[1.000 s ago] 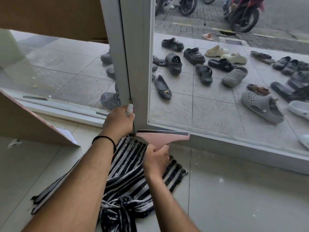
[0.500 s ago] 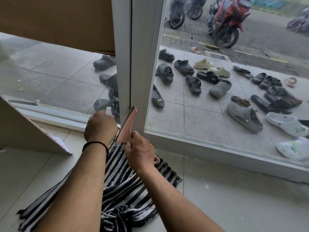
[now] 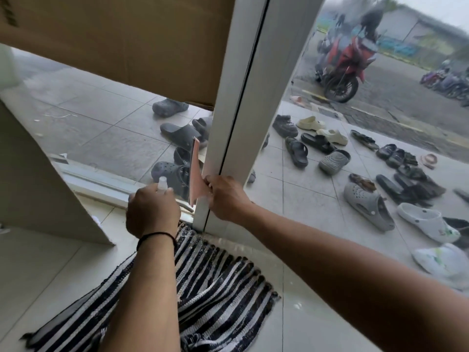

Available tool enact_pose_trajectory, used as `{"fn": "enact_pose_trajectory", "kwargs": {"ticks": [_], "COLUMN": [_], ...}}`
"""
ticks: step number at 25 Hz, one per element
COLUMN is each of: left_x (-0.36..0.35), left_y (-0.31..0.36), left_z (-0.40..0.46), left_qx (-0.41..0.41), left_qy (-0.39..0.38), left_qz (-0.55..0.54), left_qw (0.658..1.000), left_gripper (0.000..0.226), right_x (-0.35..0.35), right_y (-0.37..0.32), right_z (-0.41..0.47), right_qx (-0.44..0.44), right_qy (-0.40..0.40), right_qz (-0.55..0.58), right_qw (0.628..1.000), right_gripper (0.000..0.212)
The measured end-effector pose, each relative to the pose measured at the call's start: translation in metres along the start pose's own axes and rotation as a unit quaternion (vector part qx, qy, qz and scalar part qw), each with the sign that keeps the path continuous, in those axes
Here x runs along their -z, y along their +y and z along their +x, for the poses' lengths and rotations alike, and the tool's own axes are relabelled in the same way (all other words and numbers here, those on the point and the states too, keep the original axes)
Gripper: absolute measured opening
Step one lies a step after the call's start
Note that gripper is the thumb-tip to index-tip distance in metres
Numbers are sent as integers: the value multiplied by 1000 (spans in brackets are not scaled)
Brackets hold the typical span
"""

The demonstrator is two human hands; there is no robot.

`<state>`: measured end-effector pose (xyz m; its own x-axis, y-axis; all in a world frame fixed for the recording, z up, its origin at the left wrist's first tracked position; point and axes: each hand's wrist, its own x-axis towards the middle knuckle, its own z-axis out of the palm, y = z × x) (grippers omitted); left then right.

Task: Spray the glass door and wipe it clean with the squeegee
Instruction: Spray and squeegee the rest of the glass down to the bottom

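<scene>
The pink squeegee (image 3: 195,174) is standing blade-up against the glass door (image 3: 106,133), just beside the white frame (image 3: 228,128). The right hand (image 3: 224,196) is pinching its handle; the left hand (image 3: 152,212) is gripping a spray bottle (image 3: 162,184) above the striped mat (image 3: 215,280).

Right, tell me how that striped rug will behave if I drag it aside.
The black-and-white striped woven rug is probably floppy: it already lies bunched and folded. It likely slides easily on the glossy floor tiles, and seems light.

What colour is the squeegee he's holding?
Pink: the squeegee, held upright in the right hand, shows best in the head view.
</scene>
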<state>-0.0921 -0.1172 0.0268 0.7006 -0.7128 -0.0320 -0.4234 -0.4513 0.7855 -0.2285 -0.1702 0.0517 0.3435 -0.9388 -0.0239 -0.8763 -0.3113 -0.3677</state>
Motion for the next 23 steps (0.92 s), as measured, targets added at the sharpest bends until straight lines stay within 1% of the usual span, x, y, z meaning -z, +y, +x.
{"fn": "enact_pose_trajectory", "kwargs": {"ticks": [3, 6, 10, 14, 17, 19, 23], "left_x": [-4, -4, 2, -6, -17, -23, -35], "left_y": [-3, -13, -36, -58, -73, -80, -95], "left_z": [2, 10, 31, 50, 69, 78, 82], "left_qx": [-6, -21, -19, -14, -2, 12, 26], "left_qy": [-7, -7, -22, -31, -52, -63, -66], "left_qz": [11, 32, 64, 117, 189, 195, 189], "left_qw": [1000, 999, 998, 993, 981, 979, 979], "left_gripper": [24, 26, 24, 27, 28, 33, 37], "right_x": [-3, -13, -25, -47, -69, -74, -81], "right_y": [-4, -4, -2, -2, -19, -33, -52], "right_z": [13, 29, 42, 51, 71, 89, 119], "right_qx": [43, 96, 110, 123, 153, 184, 213], "right_qy": [-22, -52, -100, -114, -120, -125, -116], "right_qz": [-37, -86, -148, -211, -215, -212, -191], "right_qw": [998, 990, 978, 963, 957, 952, 951], "right_gripper": [27, 22, 18, 22, 15, 11, 15]}}
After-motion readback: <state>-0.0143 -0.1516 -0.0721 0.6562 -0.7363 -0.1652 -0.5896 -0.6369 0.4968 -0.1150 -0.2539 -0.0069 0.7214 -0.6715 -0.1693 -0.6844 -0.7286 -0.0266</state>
